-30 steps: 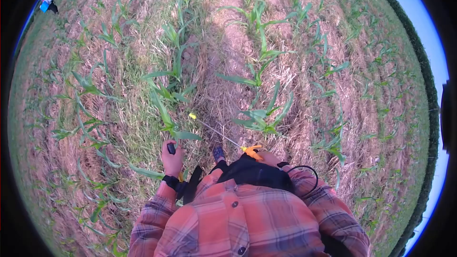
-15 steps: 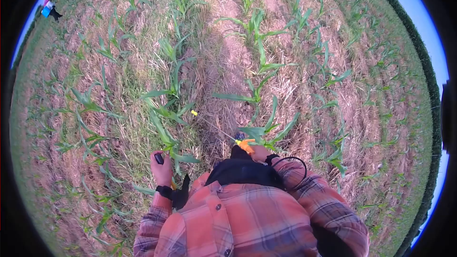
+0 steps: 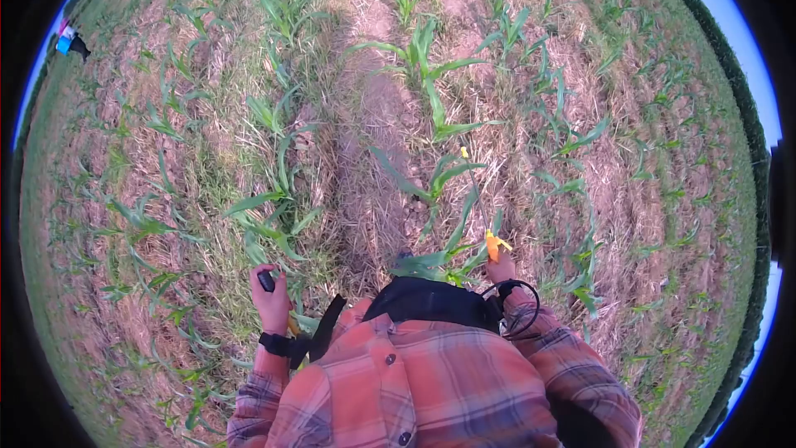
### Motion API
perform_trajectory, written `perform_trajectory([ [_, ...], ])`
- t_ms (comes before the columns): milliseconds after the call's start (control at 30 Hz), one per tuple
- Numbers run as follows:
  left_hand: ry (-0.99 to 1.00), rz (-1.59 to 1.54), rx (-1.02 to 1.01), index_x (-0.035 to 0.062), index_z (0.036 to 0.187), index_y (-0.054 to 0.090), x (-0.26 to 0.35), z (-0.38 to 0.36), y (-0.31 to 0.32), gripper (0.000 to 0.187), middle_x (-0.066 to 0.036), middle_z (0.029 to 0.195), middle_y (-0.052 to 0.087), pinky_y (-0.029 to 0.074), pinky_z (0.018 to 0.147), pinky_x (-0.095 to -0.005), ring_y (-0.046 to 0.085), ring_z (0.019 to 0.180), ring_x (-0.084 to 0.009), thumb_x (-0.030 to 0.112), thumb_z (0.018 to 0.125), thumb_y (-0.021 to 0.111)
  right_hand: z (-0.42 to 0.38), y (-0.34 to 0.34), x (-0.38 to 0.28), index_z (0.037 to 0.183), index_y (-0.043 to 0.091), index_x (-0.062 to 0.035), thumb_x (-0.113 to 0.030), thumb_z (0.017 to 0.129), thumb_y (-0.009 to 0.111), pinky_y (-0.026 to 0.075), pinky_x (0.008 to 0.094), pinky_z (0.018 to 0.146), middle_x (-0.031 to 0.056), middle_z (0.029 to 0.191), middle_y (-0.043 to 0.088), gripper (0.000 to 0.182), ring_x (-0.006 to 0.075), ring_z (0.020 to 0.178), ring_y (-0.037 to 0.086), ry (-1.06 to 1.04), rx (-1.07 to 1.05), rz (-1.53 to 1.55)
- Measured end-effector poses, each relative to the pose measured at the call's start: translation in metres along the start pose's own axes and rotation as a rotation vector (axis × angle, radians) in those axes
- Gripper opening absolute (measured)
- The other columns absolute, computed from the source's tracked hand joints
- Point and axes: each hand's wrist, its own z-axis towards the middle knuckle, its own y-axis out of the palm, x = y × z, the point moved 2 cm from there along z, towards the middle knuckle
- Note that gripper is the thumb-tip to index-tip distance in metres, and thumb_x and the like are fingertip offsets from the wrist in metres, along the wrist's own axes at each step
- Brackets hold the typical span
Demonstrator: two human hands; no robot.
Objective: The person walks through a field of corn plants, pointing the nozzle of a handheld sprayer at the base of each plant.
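My right hand [image 3: 502, 270] is closed round the orange handle of a spray wand [image 3: 494, 244]. Its thin rod slants forward and slightly left to a yellow nozzle [image 3: 464, 153], which hangs over the maize row at my right. Maize leaves [image 3: 444, 259] reach up beside the handle. My left hand [image 3: 272, 302], low at my left side, is wrapped round a black-ended handle [image 3: 265, 280]. A bit of yellow-orange bar shows near that wrist; most of it is hidden by the hand and a black strap.
Rows of young maize [image 3: 269, 231] run ahead, with straw and grass between them. A bare furrow [image 3: 365, 191] lies straight in front of me. Another person [image 3: 71, 43] is far off at the upper left. A dark tree line [image 3: 742, 116] edges the field on the right.
The spray wand has swung from the left of the furrow to the right, and my right hand has moved outward with it. My left hand has dropped slightly, still holding its handle.
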Motion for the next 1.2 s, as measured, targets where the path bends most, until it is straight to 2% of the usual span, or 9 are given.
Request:
perform_trajectory([
  [233, 0.110, -0.146, 0.054, 0.0103, 0.097, 0.039, 0.087, -0.026, -0.015, 0.027, 0.001, 0.058, 0.039, 0.029, 0.031, -0.0174, 0.036, 0.036, -0.0042, -0.002, 0.076, 0.050, 0.076, -0.011, 0.018, 0.085, 0.057, -0.0006, -0.023, 0.070, 0.054, 0.044, 0.0439, 0.068, 0.0221, 0.078, 0.058, 0.027, 0.0366, 0.078, 0.056, 0.235, 0.136, -0.053],
  [333, 0.059, -0.007, 0.101, 0.0088, 0.093, 0.043, 0.067, 0.012, 0.013, 0.022, 0.002, 0.059, 0.037, 0.028, 0.030, -0.0194, 0.034, 0.038, -0.0041, 0.000, 0.075, 0.052, 0.096, -0.006, 0.009, 0.081, 0.056, 0.0021, -0.021, 0.070, 0.054, 0.045, 0.0428, 0.067, 0.0237, 0.077, 0.057, 0.026, 0.0380, 0.076, 0.056, 0.168, 0.163, -0.053],
  [400, -0.079, 0.045, 0.056, 0.0083, 0.087, 0.047, 0.034, 0.051, 0.039, 0.017, 0.003, 0.061, 0.037, 0.032, 0.042, -0.0211, 0.037, 0.048, -0.0054, 0.001, 0.074, 0.055, 0.104, -0.005, -0.015, 0.085, 0.057, -0.0012, -0.021, 0.070, 0.054, 0.044, 0.0435, 0.068, 0.0216, 0.079, 0.058, 0.025, 0.0371, 0.077, 0.056, 0.231, 0.173, -0.066],
  [433, 0.086, 0.121, 0.080, 0.0080, 0.085, 0.047, -0.004, 0.074, 0.047, 0.017, 0.003, 0.062, 0.038, 0.031, 0.046, -0.0212, 0.036, 0.052, -0.0056, 0.001, 0.073, 0.056, 0.106, -0.003, -0.027, 0.085, 0.057, -0.0012, -0.021, 0.070, 0.054, 0.044, 0.0435, 0.068, 0.0216, 0.079, 0.058, 0.025, 0.0371, 0.077, 0.056, 0.228, 0.172, -0.066],
  [567, 0.198, 0.189, 0.067, 0.0085, 0.084, 0.047, -0.003, 0.122, 0.069, 0.017, 0.002, 0.062, 0.038, 0.030, 0.045, -0.0226, 0.033, 0.051, -0.0062, 0.001, 0.072, 0.056, 0.111, 0.010, -0.081, 0.085, 0.056, -0.0028, -0.024, 0.071, 0.054, 0.044, 0.0435, 0.067, 0.0224, 0.076, 0.057, 0.025, 0.0383, 0.076, 0.055, 0.044, 0.016, -0.002],
  [833, 0.083, 0.083, 0.106, 0.0084, 0.083, 0.047, 0.019, 0.192, 0.066, 0.015, 0.002, 0.056, 0.037, 0.030, 0.042, -0.0246, 0.034, 0.046, -0.0073, 0.004, 0.072, 0.057, 0.129, 0.064, -0.165, 0.089, 0.055, -0.0056, -0.033, 0.074, 0.050, 0.043, 0.0398, 0.066, 0.0172, 0.083, 0.058, 0.032, 0.0325, 0.079, 0.055, -0.481, -0.507, -0.093],
  [1033, 0.021, -0.064, 0.039, 0.0098, 0.087, 0.044, 0.072, 0.211, 0.037, 0.017, 0.002, 0.055, 0.039, 0.028, 0.034, -0.0207, 0.035, 0.037, -0.0050, 0.001, 0.075, 0.053, 0.137, 0.077, -0.247, 0.094, 0.053, -0.0069, -0.028, 0.077, 0.051, 0.042, 0.0379, 0.067, 0.0143, 0.081, 0.058, 0.027, 0.0320, 0.079, 0.056, -0.526, -0.800, 0.137],
  [1100, 0.005, -0.175, -0.006, 0.0103, 0.093, 0.039, 0.111, 0.195, 0.013, 0.020, 0.002, 0.055, 0.039, 0.025, 0.029, -0.0194, 0.032, 0.033, -0.0050, 0.003, 0.079, 0.049, 0.134, 0.061, -0.285, 0.092, 0.053, -0.0062, -0.027, 0.078, 0.050, 0.042, 0.0366, 0.066, 0.0148, 0.081, 0.058, 0.025, 0.0315, 0.080, 0.057, -0.607, -0.936, -0.143],
  [1200, 0.050, -0.201, 0.038, 0.0098, 0.094, 0.037, 0.140, 0.188, -0.007, 0.019, 0.002, 0.054, 0.038, 0.025, 0.029, -0.0192, 0.032, 0.032, -0.0047, 0.003, 0.080, 0.048, 0.156, 0.078, -0.286, 0.094, 0.053, -0.0053, -0.026, 0.081, 0.045, 0.040, 0.0341, 0.070, 0.0147, 0.087, 0.057, 0.026, 0.0272, 0.082, 0.056, -0.581, -1.027, -0.065],
])
